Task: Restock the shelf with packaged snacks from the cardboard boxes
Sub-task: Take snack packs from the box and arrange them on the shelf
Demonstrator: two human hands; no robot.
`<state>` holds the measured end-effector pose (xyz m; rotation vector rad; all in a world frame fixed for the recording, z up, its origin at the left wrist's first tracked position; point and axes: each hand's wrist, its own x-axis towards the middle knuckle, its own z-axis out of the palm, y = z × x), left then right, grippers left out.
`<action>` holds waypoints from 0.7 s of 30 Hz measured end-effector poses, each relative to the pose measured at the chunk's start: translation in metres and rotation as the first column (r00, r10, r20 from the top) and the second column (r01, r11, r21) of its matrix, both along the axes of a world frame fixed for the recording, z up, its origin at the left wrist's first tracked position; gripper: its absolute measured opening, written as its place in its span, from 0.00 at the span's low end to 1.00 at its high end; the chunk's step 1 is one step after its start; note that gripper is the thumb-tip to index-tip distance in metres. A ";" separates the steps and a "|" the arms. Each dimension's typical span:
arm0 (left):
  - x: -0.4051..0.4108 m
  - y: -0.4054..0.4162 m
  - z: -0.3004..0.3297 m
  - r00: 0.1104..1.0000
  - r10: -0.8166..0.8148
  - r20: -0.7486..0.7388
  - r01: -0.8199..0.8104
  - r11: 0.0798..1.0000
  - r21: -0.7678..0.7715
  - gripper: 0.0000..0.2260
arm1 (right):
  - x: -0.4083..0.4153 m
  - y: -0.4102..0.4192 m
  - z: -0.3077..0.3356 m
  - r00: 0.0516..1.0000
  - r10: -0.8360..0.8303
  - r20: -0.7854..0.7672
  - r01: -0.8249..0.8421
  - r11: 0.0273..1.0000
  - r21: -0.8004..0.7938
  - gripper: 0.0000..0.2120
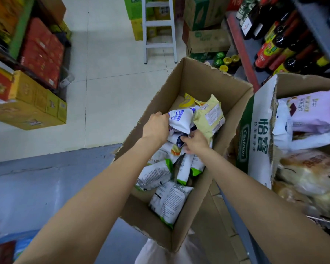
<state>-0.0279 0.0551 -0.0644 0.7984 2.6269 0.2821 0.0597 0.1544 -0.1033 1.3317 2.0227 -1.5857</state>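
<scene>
Two bare forearms reach from the near edge down into an open cardboard box (196,82), which stands in the middle of the view with its flaps torn and its far wall upright. At the near end of this box lie several white-and-green snack packets (170,201), loose and overlapping, none yet lifted. Further in, the left hand (156,128) curls its fingers round the edge of a white-and-blue packet (181,119) and grips it, while the right hand (195,142) just beside it pinches a crumpled white packet (174,139) lying underneath; both hands sit low inside the box, so nothing has cleared its rim. Beyond them a pale yellow packet (210,116) leans against the right wall. To the right, touching the first box, a second box (259,141) printed in green holds a lilac bread bag (312,109) and other wrapped loaves. Judging by how full both boxes are, the restocking looks early: the step in hand is picking out packets, and carrying them to a shelf is all left to do. Far right, a shelf (242,48) carries dark sauce bottles (286,40); whether it is the one to be filled cannot be told. Farther off stand a stepladder (159,29) and stacked cartons on pale floor tiles.
</scene>
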 end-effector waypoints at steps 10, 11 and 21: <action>0.009 -0.048 0.021 0.996 0.091 0.008 -0.090 0.953 0.290 0.09 | 0.000 -0.028 0.017 0.910 -0.344 -0.232 0.296 0.930 -0.219 0.11; 0.009 -0.052 0.028 0.995 0.096 0.013 -0.095 0.940 0.326 0.10 | 0.004 -0.029 0.030 0.895 -0.314 -0.316 0.274 0.947 -0.166 0.12; 0.050 -0.051 0.126 0.933 -0.008 0.360 -0.221 0.777 0.590 0.09 | 0.069 -0.042 0.185 0.690 -0.312 -0.653 0.252 0.949 -0.187 0.17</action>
